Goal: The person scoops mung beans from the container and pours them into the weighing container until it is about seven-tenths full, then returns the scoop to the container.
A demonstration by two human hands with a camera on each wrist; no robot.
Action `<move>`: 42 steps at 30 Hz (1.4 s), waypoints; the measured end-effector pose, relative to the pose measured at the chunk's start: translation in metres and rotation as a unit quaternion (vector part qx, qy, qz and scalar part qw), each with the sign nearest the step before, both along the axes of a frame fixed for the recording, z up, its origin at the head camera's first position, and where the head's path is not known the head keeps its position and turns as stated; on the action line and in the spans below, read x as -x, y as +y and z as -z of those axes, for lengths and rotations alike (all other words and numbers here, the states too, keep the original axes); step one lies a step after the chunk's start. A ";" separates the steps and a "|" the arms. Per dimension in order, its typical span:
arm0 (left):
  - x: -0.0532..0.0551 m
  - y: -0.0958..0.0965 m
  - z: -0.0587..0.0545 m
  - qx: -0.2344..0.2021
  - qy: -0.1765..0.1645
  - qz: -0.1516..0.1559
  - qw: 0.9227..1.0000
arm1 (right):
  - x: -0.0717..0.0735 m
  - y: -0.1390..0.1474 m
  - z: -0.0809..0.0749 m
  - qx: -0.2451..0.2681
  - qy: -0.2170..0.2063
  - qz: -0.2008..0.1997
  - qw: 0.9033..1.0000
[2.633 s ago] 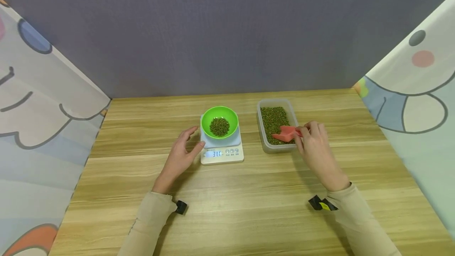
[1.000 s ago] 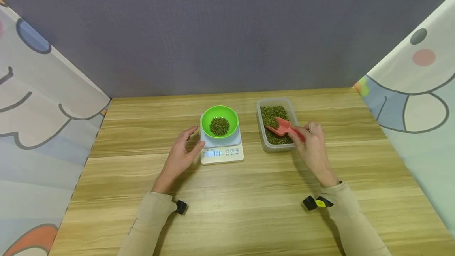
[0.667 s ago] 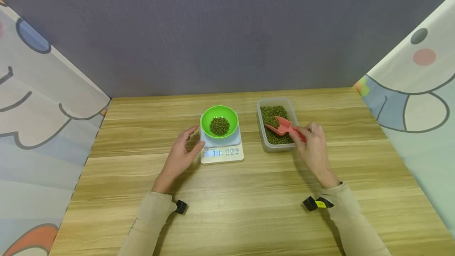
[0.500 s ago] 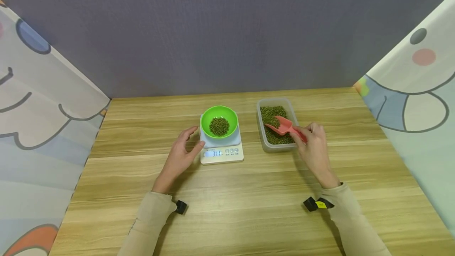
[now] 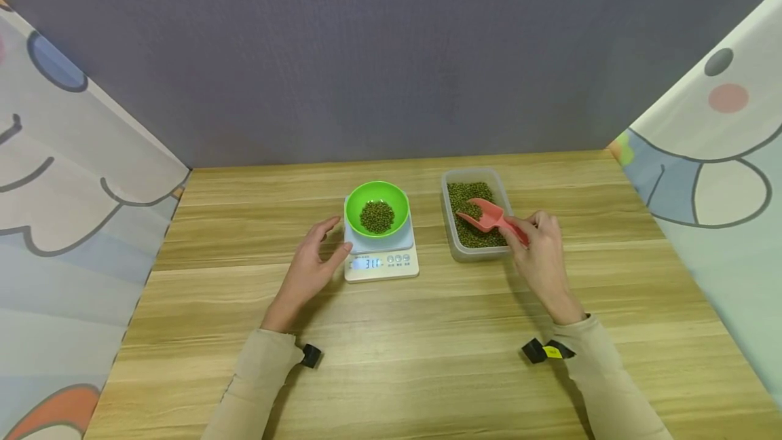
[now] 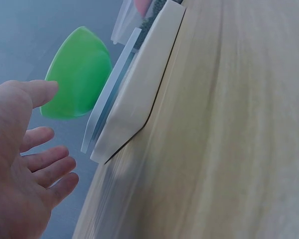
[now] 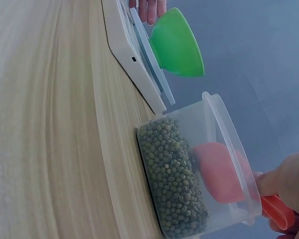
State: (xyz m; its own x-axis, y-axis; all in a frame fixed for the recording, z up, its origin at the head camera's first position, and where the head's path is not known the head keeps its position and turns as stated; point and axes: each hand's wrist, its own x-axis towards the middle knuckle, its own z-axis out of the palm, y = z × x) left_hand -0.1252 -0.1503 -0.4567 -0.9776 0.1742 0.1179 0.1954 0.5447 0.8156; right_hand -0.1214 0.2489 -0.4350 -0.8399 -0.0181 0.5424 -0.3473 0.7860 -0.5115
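My right hand (image 5: 539, 260) pinches the handle of a red scoop (image 5: 492, 220), whose bowl carries some mung beans. The scoop's bowl is inside a clear plastic container (image 5: 459, 250), over the mung beans (image 5: 469, 194) there; the right wrist view shows it through the wall, above the bean level. A green bowl (image 5: 391, 197) with a small heap of mung beans stands on a white kitchen scale (image 5: 381, 274), its display reading about 31. Beside the scale's left edge, my left hand (image 5: 308, 267) has its fingers spread and relaxed, holding nothing; in the left wrist view the thumb is close to the bowl.
The wooden table (image 5: 391, 358) ends at a grey wall panel (image 5: 391, 60) at the back. Printed cartoon curtains (image 5: 79, 155) hang on both sides. The container stands a short gap right of the scale.
Since the earliest frame, the scoop has turned from pushed low in the beans to level, with beans in it. Over the last second it has barely moved. The left hand stays put.
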 end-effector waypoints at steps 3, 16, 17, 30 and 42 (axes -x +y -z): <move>0.000 0.000 -0.001 0.001 0.000 0.000 1.000 | 0.000 0.000 0.000 0.002 0.000 0.000 1.000; 0.001 0.001 0.000 0.001 -0.005 0.001 1.000 | 0.002 0.000 -0.004 0.009 0.017 0.000 1.000; 0.001 0.001 0.000 0.001 -0.005 0.001 1.000 | 0.002 0.000 -0.004 0.010 0.020 0.000 1.000; 0.001 0.000 0.000 0.005 -0.004 0.001 1.000 | 0.002 -0.010 -0.019 0.029 0.049 -0.018 0.998; 0.001 0.000 -0.002 -0.004 0.004 0.001 1.000 | 0.006 -0.030 -0.026 0.038 0.078 -0.057 0.995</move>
State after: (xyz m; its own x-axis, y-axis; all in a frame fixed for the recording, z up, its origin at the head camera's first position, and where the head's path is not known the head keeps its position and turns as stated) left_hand -0.1260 -0.1505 -0.4548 -0.9764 0.1752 0.1261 0.2023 0.5384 0.8181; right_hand -0.1269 0.2193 -0.4085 -0.7399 -0.0619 0.6699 -0.5119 0.6978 -0.5009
